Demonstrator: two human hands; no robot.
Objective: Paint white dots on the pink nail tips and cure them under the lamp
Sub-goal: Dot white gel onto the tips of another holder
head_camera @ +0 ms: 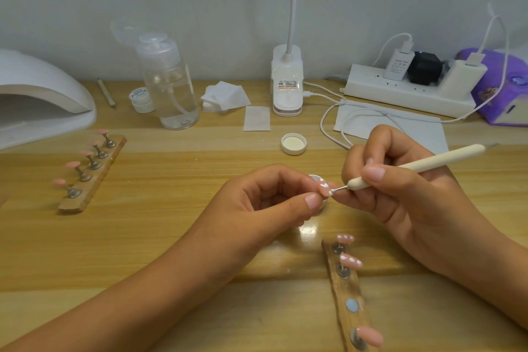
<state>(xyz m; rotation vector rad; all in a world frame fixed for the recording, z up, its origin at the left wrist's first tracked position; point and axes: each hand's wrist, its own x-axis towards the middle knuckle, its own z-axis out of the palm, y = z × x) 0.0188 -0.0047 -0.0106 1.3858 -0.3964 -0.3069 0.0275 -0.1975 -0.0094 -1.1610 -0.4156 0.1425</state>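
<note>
My left hand (274, 200) pinches a pink nail tip (324, 188) that carries white dots. My right hand (400, 186) holds a white dotting pen (420, 166) like a pencil, its metal point touching the tip's edge. A small white paint pot (321, 206) sits just behind my left fingers, mostly hidden. A wooden holder strip (347, 294) at the lower right carries two dotted pink tips, one plain pink tip and one bare magnet. Another strip (91, 171) at the left holds several plain pink tips. The white curing lamp (43, 100) stands at the far left.
A clear pump bottle (171, 88), a small white jar (140, 98), a pile of wipes (225, 96), a desk-lamp base (287, 86) and a loose white lid (293, 144) stand behind. A power strip (405, 88), cables, paper and a purple box (505, 86) fill the back right.
</note>
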